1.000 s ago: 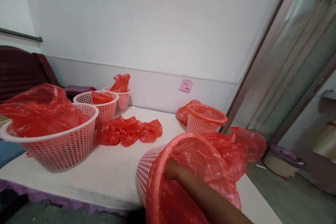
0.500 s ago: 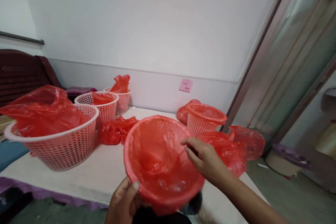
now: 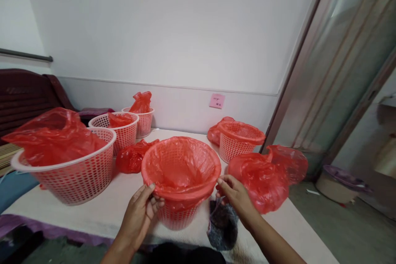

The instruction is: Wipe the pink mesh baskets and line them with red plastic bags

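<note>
A pink perforated plastic basket (image 3: 177, 216) stands upright on the white-covered table in front of me. It is lined with a thin red plastic bag (image 3: 182, 169), whose edge is folded down over the rim all round. My left hand (image 3: 140, 208) grips the front left of the rim, thumb on the folded edge and fingers curled below it. At the right side of the rim, my right hand (image 3: 233, 194) pinches the bag's folded edge; some of its fingertips are hidden. Beside that hand lies a dark grey fuzzy item (image 3: 223, 225) of unclear kind.
On the left stand a large pink basket (image 3: 74, 179) and two smaller baskets, each with a loose red bag inside. Another lined basket (image 3: 235, 144) is at the back right. Crumpled red bags (image 3: 262, 179) lie on the table (image 3: 108, 214). A bin (image 3: 335, 187) stands on the floor.
The basket has gone from tilted towards me to upright on the table. My right hand has moved from above the opening down to the right rim. My left hand stays at the front left.
</note>
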`<action>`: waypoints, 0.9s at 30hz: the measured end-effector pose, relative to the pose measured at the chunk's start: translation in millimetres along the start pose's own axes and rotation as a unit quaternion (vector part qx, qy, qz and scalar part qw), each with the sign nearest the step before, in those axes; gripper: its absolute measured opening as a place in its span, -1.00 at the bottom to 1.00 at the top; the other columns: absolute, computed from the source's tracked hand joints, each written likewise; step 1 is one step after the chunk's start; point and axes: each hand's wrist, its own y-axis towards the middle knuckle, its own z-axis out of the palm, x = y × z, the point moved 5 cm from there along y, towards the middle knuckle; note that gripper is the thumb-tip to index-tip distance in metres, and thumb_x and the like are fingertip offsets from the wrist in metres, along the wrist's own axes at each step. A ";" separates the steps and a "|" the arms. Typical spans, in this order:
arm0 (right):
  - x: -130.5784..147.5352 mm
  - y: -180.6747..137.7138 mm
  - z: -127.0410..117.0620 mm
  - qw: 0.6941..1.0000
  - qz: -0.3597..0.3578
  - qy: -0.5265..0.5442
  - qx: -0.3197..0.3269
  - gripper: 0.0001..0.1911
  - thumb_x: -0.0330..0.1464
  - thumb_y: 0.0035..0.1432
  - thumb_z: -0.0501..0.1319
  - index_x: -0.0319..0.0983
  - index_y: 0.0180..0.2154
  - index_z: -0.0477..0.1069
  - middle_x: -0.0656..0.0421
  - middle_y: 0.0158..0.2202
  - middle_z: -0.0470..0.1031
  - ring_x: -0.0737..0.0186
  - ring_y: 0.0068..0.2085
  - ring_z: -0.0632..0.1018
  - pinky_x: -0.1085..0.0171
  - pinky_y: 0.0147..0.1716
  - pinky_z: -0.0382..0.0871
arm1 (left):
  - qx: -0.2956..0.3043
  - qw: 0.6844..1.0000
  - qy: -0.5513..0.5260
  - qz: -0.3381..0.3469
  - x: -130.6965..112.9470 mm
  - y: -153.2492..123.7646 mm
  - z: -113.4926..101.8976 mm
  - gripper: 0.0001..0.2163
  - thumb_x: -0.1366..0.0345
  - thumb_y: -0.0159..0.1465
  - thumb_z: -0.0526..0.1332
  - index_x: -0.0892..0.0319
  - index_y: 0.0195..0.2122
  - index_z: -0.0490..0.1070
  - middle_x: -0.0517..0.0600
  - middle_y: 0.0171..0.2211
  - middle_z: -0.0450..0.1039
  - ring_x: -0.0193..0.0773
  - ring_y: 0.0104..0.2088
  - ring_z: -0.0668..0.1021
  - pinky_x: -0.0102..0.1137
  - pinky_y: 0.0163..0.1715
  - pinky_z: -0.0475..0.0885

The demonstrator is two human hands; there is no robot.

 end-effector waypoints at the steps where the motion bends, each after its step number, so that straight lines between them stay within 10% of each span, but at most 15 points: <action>1: -3.5 1.3 2.2 0.999 0.026 0.036 -0.005 -0.69 -0.14 -0.02 0.33 -0.22 -0.34 0.39 0.23 -0.47 0.44 0.32 -0.53 0.48 0.39 -0.66 0.23 | 0.000 1.000 0.000 0.000 -0.2 0.1 -0.3 -0.81 0.30 0.10 0.39 0.24 -0.42 0.39 -0.11 -0.54 0.44 -0.40 -0.51 0.50 -0.47 -0.44 0.53; 9: -20.9 11.4 13.2 0.986 0.059 0.154 0.004 -0.74 -0.18 -0.06 0.26 -0.19 -0.40 0.29 0.27 -0.52 0.36 0.40 -0.52 0.44 0.38 -0.50 0.37 | 0.004 1.000 0.014 -0.005 0.5 -1.7 -2.6 -0.78 0.28 0.07 0.42 0.23 -0.42 0.38 -0.10 -0.54 0.45 -0.38 -0.51 0.51 -0.46 -0.47 0.51; 18: -28.5 18.2 -9.5 0.999 -0.004 0.007 -0.039 -0.80 -0.24 -0.11 0.26 -0.19 -0.55 0.29 0.34 -0.68 0.23 0.39 -0.66 0.23 0.37 -0.67 0.06 | 0.003 1.000 0.025 -0.004 4.0 -7.6 -2.8 -0.72 0.19 0.06 0.44 0.22 -0.36 0.39 -0.08 -0.51 0.48 -0.33 -0.48 0.55 -0.43 -0.46 0.50; 22: 5.7 -16.8 -7.5 0.974 -0.178 -0.132 -0.047 -0.83 -0.26 0.08 0.23 -0.20 -0.28 0.43 0.24 -0.47 0.38 0.27 -0.44 0.42 0.29 -0.43 0.30 | -0.019 0.998 0.031 -0.050 22.1 -21.1 -1.2 -0.56 -0.05 -0.07 0.44 0.20 -0.41 0.39 -0.07 -0.55 0.48 -0.25 -0.51 0.57 -0.40 -0.54 0.47; 27: 22.8 -56.7 31.5 0.851 -0.411 -0.326 0.029 -0.64 -0.45 0.24 0.12 -0.11 0.07 0.31 0.16 -0.22 0.45 0.27 -0.25 0.50 0.30 -0.22 0.40 | 0.056 0.986 0.134 -0.087 52.3 -34.4 14.9 -0.57 -0.09 0.01 0.38 0.22 -0.50 0.38 -0.06 -0.60 0.46 -0.33 -0.58 0.52 -0.47 -0.60 0.39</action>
